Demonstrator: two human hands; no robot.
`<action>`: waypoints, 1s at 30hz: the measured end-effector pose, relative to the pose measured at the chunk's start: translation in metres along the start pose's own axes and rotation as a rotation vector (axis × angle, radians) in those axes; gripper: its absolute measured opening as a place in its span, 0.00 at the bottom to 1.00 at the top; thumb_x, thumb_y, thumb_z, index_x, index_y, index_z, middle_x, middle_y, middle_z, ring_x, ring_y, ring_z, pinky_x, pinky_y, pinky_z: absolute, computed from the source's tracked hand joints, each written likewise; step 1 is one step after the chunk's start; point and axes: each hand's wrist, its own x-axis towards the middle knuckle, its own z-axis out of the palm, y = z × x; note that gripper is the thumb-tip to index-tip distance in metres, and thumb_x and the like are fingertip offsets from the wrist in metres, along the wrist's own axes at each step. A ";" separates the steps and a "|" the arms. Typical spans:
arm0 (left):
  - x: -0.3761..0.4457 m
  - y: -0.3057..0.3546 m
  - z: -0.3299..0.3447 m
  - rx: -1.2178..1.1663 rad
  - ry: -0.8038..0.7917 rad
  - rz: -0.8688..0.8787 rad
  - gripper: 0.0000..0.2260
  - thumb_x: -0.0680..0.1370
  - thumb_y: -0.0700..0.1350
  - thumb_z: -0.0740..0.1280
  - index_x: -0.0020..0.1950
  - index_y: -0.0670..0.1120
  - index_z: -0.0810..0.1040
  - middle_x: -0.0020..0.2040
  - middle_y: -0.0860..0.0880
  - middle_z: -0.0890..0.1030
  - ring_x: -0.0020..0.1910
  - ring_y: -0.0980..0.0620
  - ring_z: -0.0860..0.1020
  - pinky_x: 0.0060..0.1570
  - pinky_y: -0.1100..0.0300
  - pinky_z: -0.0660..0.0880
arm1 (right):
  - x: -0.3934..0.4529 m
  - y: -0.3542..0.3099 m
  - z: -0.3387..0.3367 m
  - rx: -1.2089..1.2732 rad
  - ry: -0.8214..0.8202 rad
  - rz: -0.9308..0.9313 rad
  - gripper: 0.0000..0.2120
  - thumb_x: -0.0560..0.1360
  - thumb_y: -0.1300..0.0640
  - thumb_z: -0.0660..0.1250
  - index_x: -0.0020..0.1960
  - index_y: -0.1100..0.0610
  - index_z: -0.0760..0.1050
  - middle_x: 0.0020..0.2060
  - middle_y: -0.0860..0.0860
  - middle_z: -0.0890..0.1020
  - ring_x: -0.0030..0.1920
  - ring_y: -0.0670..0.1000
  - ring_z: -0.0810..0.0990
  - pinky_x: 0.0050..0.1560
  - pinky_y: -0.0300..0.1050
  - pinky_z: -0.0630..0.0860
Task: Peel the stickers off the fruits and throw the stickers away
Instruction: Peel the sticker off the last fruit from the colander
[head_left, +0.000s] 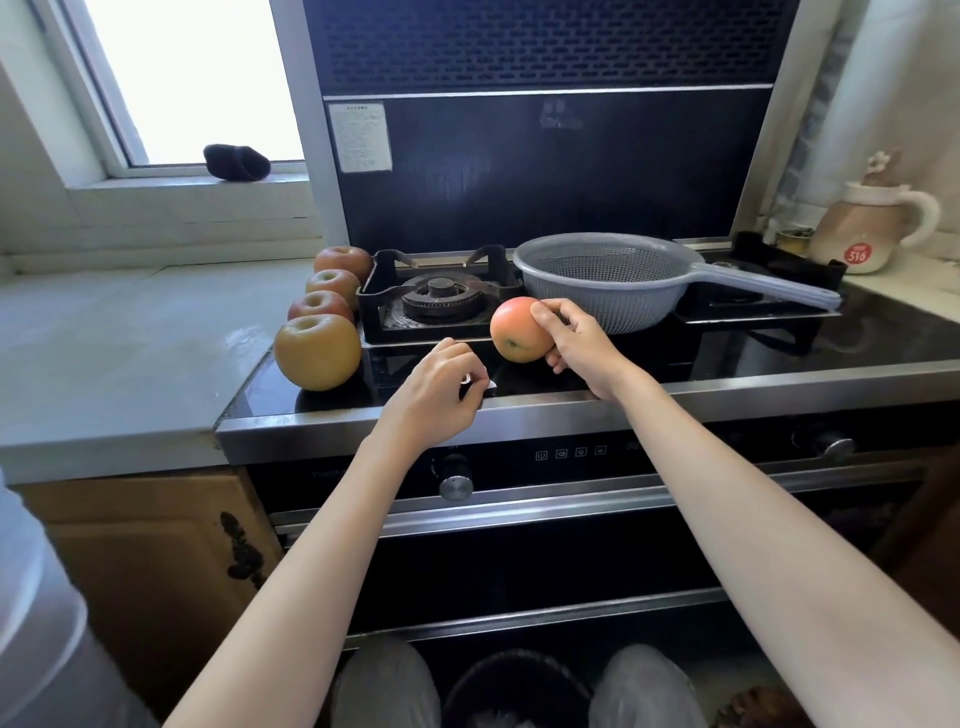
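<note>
Here, four apples (317, 352) lined left, fifth (reddish) (519, 329) in right hand (581, 347)

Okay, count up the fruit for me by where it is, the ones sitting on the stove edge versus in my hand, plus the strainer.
Round red-yellow apples in a row at the stove's left edge: 4
Pink-orange apple held in the right hand: 1
Grey plastic colander with long handle: 1
Total: 6

Window (197, 78) at upper left, overexposed, daylight in. Dark object (236, 162) on sill, possibly cloth. Black hood (545, 130) behind gas stove (519, 374). Pale counter (114, 353) left; wood cabinet (156, 561) below.
</note>
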 end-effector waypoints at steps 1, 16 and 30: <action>0.000 0.000 0.000 0.000 -0.002 0.004 0.02 0.74 0.36 0.69 0.42 0.42 0.80 0.41 0.54 0.75 0.44 0.55 0.69 0.44 0.62 0.69 | 0.000 0.000 0.000 0.001 0.001 0.000 0.11 0.80 0.44 0.60 0.58 0.48 0.72 0.38 0.52 0.76 0.28 0.43 0.74 0.29 0.35 0.74; 0.018 0.013 -0.005 -0.365 0.198 -0.295 0.02 0.78 0.41 0.68 0.45 0.45 0.79 0.42 0.53 0.78 0.41 0.57 0.76 0.40 0.68 0.72 | -0.003 -0.004 0.001 0.045 -0.031 0.006 0.12 0.79 0.44 0.62 0.56 0.50 0.71 0.45 0.57 0.80 0.29 0.49 0.83 0.30 0.38 0.79; 0.093 0.034 -0.028 -0.924 0.247 -0.384 0.14 0.78 0.47 0.68 0.63 0.47 0.75 0.55 0.40 0.81 0.53 0.47 0.82 0.53 0.54 0.80 | 0.008 -0.075 -0.022 0.000 -0.001 -0.242 0.14 0.79 0.49 0.65 0.62 0.52 0.70 0.52 0.56 0.77 0.45 0.53 0.84 0.38 0.40 0.81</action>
